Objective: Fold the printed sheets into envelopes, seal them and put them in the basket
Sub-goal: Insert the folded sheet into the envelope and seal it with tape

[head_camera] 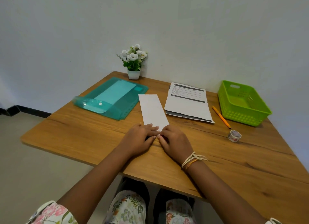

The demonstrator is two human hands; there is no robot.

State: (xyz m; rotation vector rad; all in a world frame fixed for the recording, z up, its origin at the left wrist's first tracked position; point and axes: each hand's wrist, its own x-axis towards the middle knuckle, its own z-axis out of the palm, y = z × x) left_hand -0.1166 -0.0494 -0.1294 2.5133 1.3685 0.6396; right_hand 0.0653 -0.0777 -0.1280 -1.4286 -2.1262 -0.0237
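Observation:
A long white folded sheet (153,109) lies lengthwise on the wooden table (83,132), blank side up. My left hand (139,138) and my right hand (173,141) press flat on its near end, fingertips meeting over the near corners, which appear folded inward. A stack of printed sheets (187,102) lies to the right of it. The green basket (242,101) stands empty at the far right. A roll of patterned tape (234,135) lies near the basket's front.
A teal plastic document folder (115,98) lies open at the left rear. A potted white flower (133,61) stands against the wall. An orange pen (221,117) lies between the printed sheets and the basket.

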